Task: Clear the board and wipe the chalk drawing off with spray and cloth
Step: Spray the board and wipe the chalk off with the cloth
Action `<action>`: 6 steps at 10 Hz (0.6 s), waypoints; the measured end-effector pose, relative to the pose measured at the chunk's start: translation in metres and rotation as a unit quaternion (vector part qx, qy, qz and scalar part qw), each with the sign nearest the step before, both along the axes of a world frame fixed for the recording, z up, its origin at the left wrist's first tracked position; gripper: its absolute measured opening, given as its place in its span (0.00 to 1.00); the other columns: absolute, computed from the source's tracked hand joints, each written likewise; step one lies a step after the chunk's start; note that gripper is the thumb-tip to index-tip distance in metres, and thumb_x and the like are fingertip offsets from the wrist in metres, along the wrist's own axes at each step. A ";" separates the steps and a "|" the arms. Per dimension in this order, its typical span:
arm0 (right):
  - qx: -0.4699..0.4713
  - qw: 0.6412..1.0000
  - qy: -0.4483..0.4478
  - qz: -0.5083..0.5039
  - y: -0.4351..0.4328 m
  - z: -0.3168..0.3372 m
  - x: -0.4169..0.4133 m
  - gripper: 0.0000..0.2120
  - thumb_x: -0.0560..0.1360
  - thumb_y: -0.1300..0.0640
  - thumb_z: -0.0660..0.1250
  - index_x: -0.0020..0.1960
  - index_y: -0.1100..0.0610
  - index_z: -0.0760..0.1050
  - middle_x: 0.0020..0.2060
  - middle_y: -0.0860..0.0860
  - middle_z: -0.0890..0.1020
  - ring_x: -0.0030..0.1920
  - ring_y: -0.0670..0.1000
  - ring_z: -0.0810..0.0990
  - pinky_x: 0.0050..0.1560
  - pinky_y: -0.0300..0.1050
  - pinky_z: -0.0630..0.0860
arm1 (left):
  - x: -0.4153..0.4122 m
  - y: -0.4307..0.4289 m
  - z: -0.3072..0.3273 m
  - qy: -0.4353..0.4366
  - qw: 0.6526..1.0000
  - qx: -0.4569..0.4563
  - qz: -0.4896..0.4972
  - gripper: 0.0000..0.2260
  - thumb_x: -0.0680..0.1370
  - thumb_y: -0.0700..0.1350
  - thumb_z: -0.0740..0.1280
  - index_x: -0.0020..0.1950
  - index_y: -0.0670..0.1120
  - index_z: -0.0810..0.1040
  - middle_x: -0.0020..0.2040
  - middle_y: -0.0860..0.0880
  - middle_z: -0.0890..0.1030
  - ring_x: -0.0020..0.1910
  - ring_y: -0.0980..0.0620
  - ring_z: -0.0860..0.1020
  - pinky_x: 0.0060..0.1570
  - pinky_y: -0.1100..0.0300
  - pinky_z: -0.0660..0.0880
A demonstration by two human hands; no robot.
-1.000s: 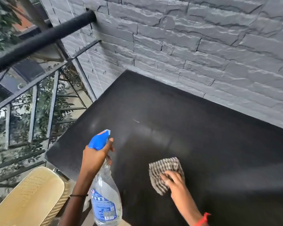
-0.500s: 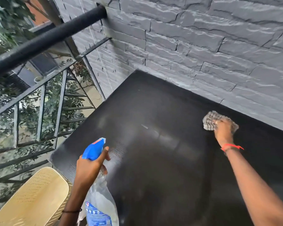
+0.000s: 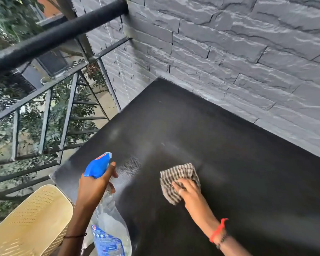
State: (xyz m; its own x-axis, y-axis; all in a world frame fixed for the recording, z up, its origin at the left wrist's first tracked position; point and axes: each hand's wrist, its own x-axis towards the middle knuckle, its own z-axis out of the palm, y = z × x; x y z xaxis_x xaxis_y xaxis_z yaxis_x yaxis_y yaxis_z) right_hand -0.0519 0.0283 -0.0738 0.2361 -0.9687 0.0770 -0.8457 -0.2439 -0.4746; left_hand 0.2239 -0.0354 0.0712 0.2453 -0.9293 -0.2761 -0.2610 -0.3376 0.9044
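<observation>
Left hand [image 3: 94, 185] raised, fingers curled round spray bottle [image 3: 107, 224], right hand [image 3: 189, 189] flat, fingers pressing cloth [image 3: 177, 174], forearm outstretched

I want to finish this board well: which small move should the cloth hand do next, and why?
Probably slide the cloth up and left. The right hand presses it flat on the board, and pale chalk haze shows beyond it, toward the left edge.
</observation>
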 end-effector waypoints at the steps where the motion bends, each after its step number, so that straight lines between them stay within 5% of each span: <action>1: 0.059 0.990 -0.042 -0.121 0.008 0.004 -0.049 0.26 0.65 0.72 0.60 0.60 0.56 0.76 0.57 0.50 0.76 0.61 0.49 0.71 0.67 0.28 0.56 | 0.005 -0.006 -0.008 0.000 1.000 0.005 0.001 0.11 0.78 0.45 0.68 0.36 0.45 0.77 0.32 0.46 0.80 0.20 0.47 0.72 0.29 0.62 0.72; 2: 0.039 0.981 0.000 -0.192 -0.038 0.008 -0.103 0.13 0.76 0.67 0.61 0.58 0.58 0.76 0.55 0.53 0.75 0.60 0.55 0.71 0.60 0.26 0.59 | 0.009 -0.009 -0.004 -0.006 1.000 0.004 0.000 0.11 0.78 0.45 0.68 0.35 0.47 0.77 0.32 0.46 0.80 0.19 0.46 0.73 0.32 0.59 0.72; 3: 0.029 0.974 0.068 -0.215 -0.116 0.008 -0.138 0.15 0.73 0.72 0.58 0.54 0.63 0.78 0.50 0.62 0.76 0.54 0.65 0.74 0.58 0.51 0.69 | 0.020 -0.007 -0.002 -0.012 1.000 -0.004 0.006 0.12 0.77 0.48 0.70 0.32 0.53 0.79 0.32 0.39 0.80 0.20 0.45 0.73 0.35 0.55 0.72; 4: 0.024 0.964 0.092 -0.246 -0.200 0.007 -0.129 0.12 0.71 0.70 0.57 0.46 0.69 0.79 0.40 0.67 0.78 0.46 0.67 0.77 0.51 0.56 0.70 | 0.033 0.001 0.003 -0.020 1.000 0.004 0.016 0.16 0.78 0.46 0.68 0.31 0.60 0.79 0.32 0.41 0.80 0.20 0.45 0.74 0.35 0.55 0.72; 5: 0.035 0.969 0.091 -0.227 -0.250 0.018 -0.065 0.12 0.71 0.69 0.61 0.52 0.65 0.79 0.51 0.66 0.78 0.54 0.65 0.75 0.56 0.54 0.71 | 0.052 0.010 0.003 -0.017 0.999 0.004 0.042 0.13 0.78 0.46 0.68 0.34 0.58 0.80 0.33 0.45 0.80 0.21 0.47 0.74 0.33 0.58 0.72; 6: 0.054 0.979 0.077 -0.182 -0.263 0.029 0.012 0.12 0.72 0.68 0.61 0.52 0.64 0.78 0.52 0.64 0.78 0.55 0.63 0.74 0.55 0.54 0.72 | 0.068 0.021 0.004 -0.027 0.996 0.012 0.083 0.11 0.78 0.46 0.68 0.37 0.44 0.79 0.32 0.48 0.80 0.20 0.50 0.74 0.28 0.62 0.71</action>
State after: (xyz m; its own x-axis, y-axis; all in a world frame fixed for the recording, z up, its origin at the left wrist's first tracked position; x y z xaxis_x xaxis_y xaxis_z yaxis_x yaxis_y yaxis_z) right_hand -0.0399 -0.2345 -0.0451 -0.1246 -0.9914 -0.0404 -0.9311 0.1308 -0.3404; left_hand 0.2918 -0.0149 0.0756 0.4105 -0.8678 -0.2799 -0.2478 -0.4016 0.8816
